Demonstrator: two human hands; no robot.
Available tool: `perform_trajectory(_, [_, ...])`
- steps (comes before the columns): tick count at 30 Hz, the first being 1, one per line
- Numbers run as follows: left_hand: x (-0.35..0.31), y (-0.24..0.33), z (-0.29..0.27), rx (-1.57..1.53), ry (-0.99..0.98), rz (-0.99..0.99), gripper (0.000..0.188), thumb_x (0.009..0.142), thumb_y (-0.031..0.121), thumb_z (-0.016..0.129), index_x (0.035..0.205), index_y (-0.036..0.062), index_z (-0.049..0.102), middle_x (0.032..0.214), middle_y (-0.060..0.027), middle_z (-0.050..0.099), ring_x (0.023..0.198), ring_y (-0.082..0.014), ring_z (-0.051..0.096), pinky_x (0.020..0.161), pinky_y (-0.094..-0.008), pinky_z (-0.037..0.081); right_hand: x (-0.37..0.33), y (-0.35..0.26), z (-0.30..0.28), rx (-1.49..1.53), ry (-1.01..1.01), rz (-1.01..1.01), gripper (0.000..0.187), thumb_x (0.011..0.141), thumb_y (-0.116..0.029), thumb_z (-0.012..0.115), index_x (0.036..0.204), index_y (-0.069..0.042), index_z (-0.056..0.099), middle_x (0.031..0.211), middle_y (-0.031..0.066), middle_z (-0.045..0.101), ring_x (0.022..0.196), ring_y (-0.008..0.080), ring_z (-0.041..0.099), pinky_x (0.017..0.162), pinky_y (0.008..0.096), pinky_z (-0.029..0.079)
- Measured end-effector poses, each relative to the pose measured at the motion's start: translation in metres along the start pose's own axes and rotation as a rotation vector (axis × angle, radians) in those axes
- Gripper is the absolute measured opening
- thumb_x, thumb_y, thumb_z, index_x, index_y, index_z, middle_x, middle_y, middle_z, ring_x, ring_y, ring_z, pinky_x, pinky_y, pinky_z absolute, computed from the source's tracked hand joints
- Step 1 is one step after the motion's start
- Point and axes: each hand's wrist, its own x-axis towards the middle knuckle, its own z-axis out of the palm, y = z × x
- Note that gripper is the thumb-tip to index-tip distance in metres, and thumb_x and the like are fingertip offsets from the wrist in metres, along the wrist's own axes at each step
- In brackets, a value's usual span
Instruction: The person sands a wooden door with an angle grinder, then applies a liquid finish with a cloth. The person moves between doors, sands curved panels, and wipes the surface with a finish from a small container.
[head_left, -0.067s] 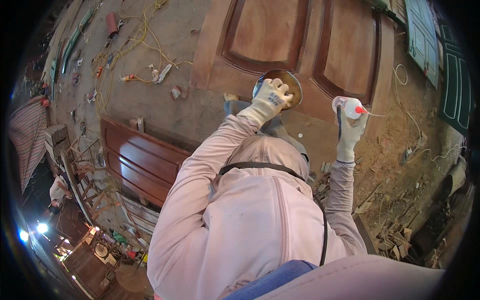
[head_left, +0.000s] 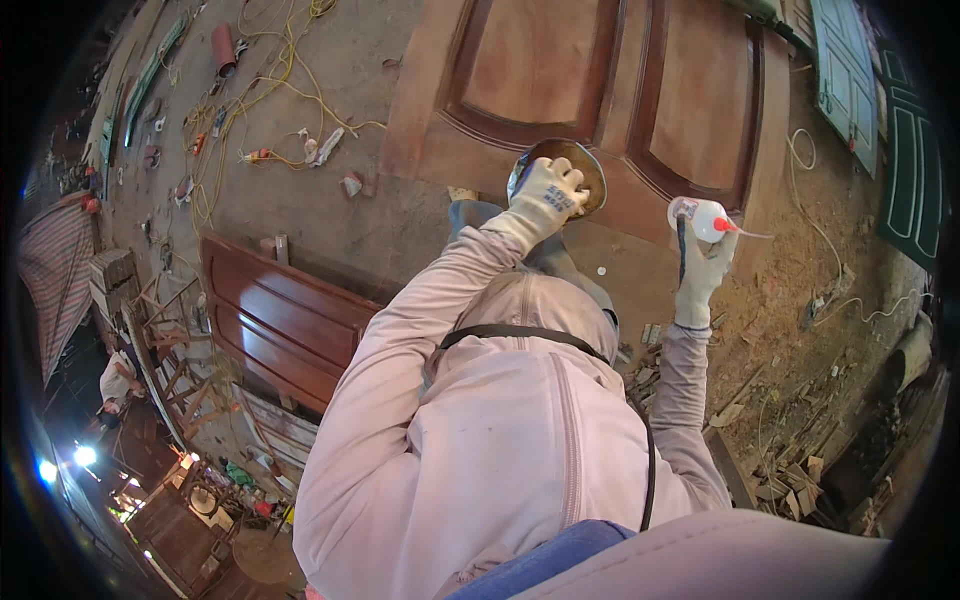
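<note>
My gloved left hand is closed on the rim of a round metal bowl with a brownish inside. The bowl is tilted, and its contents are not clear. To the right, my gloved right hand grips a white squeeze bottle with a red cap and a thin clear nozzle. The bottle lies nearly level, its nozzle towards the right. Beyond both hands is a brown wooden door with raised panels, and the bowl overlaps its near edge in the picture.
A shiny reddish-brown panelled door leans low on the left. Yellow cords and small scraps litter the floor at the far left. Green shutters stand at the far right, and wood offcuts lie near right. Another person is at the left.
My right hand and the squeeze bottle have shifted very slightly to the right. My left hand and the bowl have hardly moved.
</note>
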Motion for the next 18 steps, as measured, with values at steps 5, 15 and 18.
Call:
perform_trajectory(5, [0.015, -0.001, 0.010, 0.005, -0.168, 0.025, 0.013, 0.080, 0.033, 0.068, 0.090, 0.0262, 0.074, 0.100, 0.0055, 0.066, 0.104, -0.0194, 0.058, 0.083, -0.0399, 0.044, -0.025, 0.014, 0.005, 0.219, 0.026, 0.100, 0.050, 0.082, -0.001, 0.080, 0.124, -0.003, 0.053, 0.119, 0.0072, 0.059, 0.112, 0.0166, 0.058, 0.097, 0.0317, 0.049])
perform_trajectory(15, [-0.038, -0.093, -0.016, -0.246, 0.483, -0.573, 0.009, 0.071, 0.022, 0.078, 0.079, 0.0226, 0.073, 0.083, 0.0008, 0.063, 0.086, -0.0235, 0.058, 0.077, -0.0408, 0.045, -0.044, -0.006, 0.016, 0.291, 0.054, 0.175, 0.046, 0.086, 0.004, 0.073, 0.125, -0.002, 0.050, 0.121, 0.0088, 0.058, 0.110, 0.0174, 0.060, 0.098, 0.0327, 0.050])
perform_trajectory(18, [-0.074, -0.157, -0.003, -0.088, 0.481, -0.937, 0.008, 0.076, 0.025, 0.079, 0.080, 0.0196, 0.076, 0.084, -0.0031, 0.064, 0.086, -0.0271, 0.057, 0.077, -0.0409, 0.047, -0.042, -0.019, 0.020, 0.288, 0.046, 0.179, 0.045, 0.086, 0.004, 0.074, 0.124, -0.002, 0.051, 0.119, 0.0086, 0.058, 0.109, 0.0169, 0.060, 0.097, 0.0324, 0.051])
